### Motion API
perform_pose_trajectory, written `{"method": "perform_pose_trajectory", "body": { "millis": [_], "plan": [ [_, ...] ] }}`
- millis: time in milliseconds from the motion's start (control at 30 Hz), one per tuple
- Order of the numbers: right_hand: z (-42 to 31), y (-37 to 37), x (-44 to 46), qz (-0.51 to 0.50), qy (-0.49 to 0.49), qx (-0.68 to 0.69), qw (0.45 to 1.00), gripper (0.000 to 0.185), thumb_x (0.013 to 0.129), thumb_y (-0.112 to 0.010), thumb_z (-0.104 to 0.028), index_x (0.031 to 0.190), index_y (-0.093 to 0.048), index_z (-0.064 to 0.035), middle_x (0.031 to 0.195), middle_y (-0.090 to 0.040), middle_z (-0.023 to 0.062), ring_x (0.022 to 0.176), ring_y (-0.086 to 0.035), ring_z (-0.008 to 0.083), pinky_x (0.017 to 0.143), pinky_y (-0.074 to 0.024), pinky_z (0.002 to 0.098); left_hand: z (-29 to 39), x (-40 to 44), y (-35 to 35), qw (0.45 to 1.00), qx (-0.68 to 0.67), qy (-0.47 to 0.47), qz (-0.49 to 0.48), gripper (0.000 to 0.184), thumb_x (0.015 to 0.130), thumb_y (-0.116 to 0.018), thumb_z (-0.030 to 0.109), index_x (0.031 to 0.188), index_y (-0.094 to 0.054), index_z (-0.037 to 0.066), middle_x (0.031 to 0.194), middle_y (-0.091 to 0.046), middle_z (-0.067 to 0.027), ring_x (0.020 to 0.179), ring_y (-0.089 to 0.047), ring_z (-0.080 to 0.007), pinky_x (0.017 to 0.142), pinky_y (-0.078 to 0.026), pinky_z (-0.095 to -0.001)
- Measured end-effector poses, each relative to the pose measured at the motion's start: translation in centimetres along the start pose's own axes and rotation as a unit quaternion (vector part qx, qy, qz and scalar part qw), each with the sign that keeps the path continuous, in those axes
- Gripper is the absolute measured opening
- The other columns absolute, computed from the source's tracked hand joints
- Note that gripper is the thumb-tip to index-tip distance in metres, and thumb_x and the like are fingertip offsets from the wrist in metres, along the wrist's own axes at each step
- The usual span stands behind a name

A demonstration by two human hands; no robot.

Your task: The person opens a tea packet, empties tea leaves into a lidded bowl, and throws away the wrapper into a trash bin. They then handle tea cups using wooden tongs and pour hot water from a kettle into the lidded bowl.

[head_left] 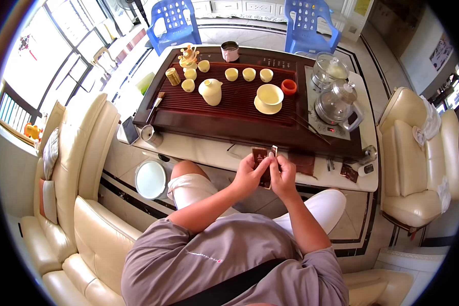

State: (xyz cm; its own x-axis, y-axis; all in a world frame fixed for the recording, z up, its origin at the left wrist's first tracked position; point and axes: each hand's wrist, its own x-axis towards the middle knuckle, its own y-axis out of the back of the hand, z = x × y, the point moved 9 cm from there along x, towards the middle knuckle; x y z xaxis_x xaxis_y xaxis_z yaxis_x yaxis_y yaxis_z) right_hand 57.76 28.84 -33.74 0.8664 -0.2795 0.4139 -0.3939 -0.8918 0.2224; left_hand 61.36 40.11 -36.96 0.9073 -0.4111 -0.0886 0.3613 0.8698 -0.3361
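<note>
My left hand (252,174) grips a small dark brown packet (260,154) with light printing, held above the table's near edge. Close beside it, my right hand (283,174) pinches at the packet's upper edge, where a small pale, shiny piece (274,149) sticks up. The thumbs of both hands nearly meet. Whether that piece is joined to the packet I cannot tell. Beyond my hands, on the slatted tea tray (229,116), stand a lidless gaiwan (269,97) on its saucer, a cream pitcher (211,92) and several small cups (231,74).
At the right, two glass kettles (336,104) stand on a heating panel. Brown wrappers (349,173) lie on the table's near right. A metal cup (151,135) and a phone (129,131) sit at the left. A round white-topped bin (150,179) stands on the floor.
</note>
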Motion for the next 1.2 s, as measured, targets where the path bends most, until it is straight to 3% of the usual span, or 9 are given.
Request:
{"method": "perform_pose_trajectory", "body": {
  "millis": [267, 333, 433, 533, 600, 733, 833, 1133, 1200],
  "plan": [
    [-0.3, 0.4, -1.0, 0.104, 0.025, 0.012, 0.994, 0.025, 0.1, -0.057, -0.014, 0.079, -0.053, -0.0016, 0.062, -0.052, 0.0142, 0.053, -0.046, 0.0164, 0.049, -0.0373, 0.0358, 0.7, -0.5, 0.8, 0.96, 0.158, -0.212, 0.093, 0.018, 0.099, -0.06, 0.005, 0.083, -0.052, 0.006, 0.073, -0.053, 0.0023, 0.066, -0.044, -0.0039, 0.054, -0.039, -0.0237],
    [0.5, 0.2, -1.2, 0.111, -0.01, 0.028, 0.993, 0.023, 0.1, -0.056, -0.013, 0.08, -0.053, -0.0017, 0.064, -0.051, 0.0152, 0.054, -0.048, 0.018, 0.05, -0.0384, 0.0367, 0.5, -0.6, 0.7, 0.979, 0.118, -0.137, 0.091, 0.018, 0.101, -0.056, 0.005, 0.084, -0.053, 0.008, 0.073, -0.053, 0.0025, 0.064, -0.043, -0.0037, 0.053, -0.037, -0.0232],
    [0.0, 1.2, -0.4, 0.184, 0.002, 0.044, 0.982, 0.022, 0.1, -0.055, -0.012, 0.081, -0.052, -0.0013, 0.065, -0.052, 0.0157, 0.054, -0.051, 0.0267, 0.051, -0.0396, 0.0376, 0.7, 1.0, 0.2, 0.98, 0.052, -0.176, 0.082, 0.019, 0.103, -0.055, 0.011, 0.085, -0.051, 0.009, 0.072, -0.053, 0.0029, 0.061, -0.042, -0.0034, 0.051, -0.035, -0.0223],
    [0.1, 1.9, 0.4, 0.242, -0.008, 0.086, 0.967, 0.03, 0.103, -0.054, -0.014, 0.077, -0.047, -0.0007, 0.06, -0.049, 0.0154, 0.048, -0.046, 0.0248, 0.048, -0.0361, 0.0374, 0.6, 1.9, -0.1, 0.977, 0.007, -0.163, 0.136, 0.023, 0.105, -0.055, 0.02, 0.086, -0.05, 0.009, 0.071, -0.053, 0.0032, 0.06, -0.046, -0.0046, 0.051, -0.037, -0.0233],
    [-0.2, 3.0, 1.0, 0.286, -0.01, 0.078, 0.955, 0.033, 0.103, -0.055, -0.011, 0.073, -0.043, -0.0022, 0.056, -0.042, 0.0053, 0.05, -0.037, 0.0087, 0.045, -0.0316, 0.0312, 0.7, 2.1, -1.1, 0.982, -0.055, -0.121, 0.137, 0.027, 0.106, -0.054, 0.029, 0.088, -0.052, 0.009, 0.073, -0.056, 0.0027, 0.061, -0.05, -0.0058, 0.053, -0.041, -0.0243],
    [-1.3, 3.6, 1.7, 0.257, 0.038, 0.054, 0.964, 0.03, 0.101, -0.056, -0.01, 0.074, -0.047, -0.0013, 0.058, -0.045, 0.0079, 0.049, -0.039, 0.0133, 0.046, -0.0332, 0.0331, -0.9, 3.3, -0.3, 0.976, -0.087, -0.1, 0.17, 0.028, 0.105, -0.056, 0.031, 0.088, -0.053, 0.01, 0.075, -0.058, 0.0022, 0.063, -0.052, -0.0074, 0.054, -0.043, -0.025],
    [-2.5, 3.3, 1.5, 0.23, 0.076, 0.034, 0.97, 0.018, 0.097, -0.061, -0.007, 0.081, -0.058, 0.0005, 0.065, -0.056, 0.0116, 0.054, -0.052, 0.0196, 0.05, -0.0399, 0.0345, -1.5, 3.6, 2.1, 0.964, -0.123, -0.075, 0.222, 0.025, 0.102, -0.061, 0.03, 0.087, -0.056, 0.011, 0.075, -0.059, 0.0025, 0.064, -0.053, -0.0088, 0.054, -0.044, -0.0279],
    [-0.9, 1.2, 0.6, 0.085, 0.01, 0.06, 0.995, 0.018, 0.099, -0.062, -0.008, 0.083, -0.056, -0.0012, 0.062, -0.055, 0.0042, 0.058, -0.049, 0.0062, 0.05, -0.0407, 0.0266, 0.3, 3.4, 1.8, 0.965, -0.189, -0.068, 0.168, 0.022, 0.101, -0.063, 0.032, 0.088, -0.052, 0.017, 0.068, -0.048, 0.0073, 0.055, -0.043, -0.0048, 0.049, -0.034, -0.0242],
    [-0.3, 1.5, -0.1, 0.105, 0.041, 0.138, 0.984, 0.015, 0.101, -0.058, -0.007, 0.087, -0.057, -0.001, 0.071, -0.056, 0.0023, 0.064, -0.05, 0.0046, 0.053, -0.0413, 0.0244, -0.7, 3.1, 3.1, 0.961, -0.096, -0.031, 0.256, 0.026, 0.1, -0.064, 0.034, 0.085, -0.055, 0.015, 0.068, -0.049, 0.0064, 0.055, -0.041, -0.0061, 0.05, -0.032, -0.0259]
  ]
}}
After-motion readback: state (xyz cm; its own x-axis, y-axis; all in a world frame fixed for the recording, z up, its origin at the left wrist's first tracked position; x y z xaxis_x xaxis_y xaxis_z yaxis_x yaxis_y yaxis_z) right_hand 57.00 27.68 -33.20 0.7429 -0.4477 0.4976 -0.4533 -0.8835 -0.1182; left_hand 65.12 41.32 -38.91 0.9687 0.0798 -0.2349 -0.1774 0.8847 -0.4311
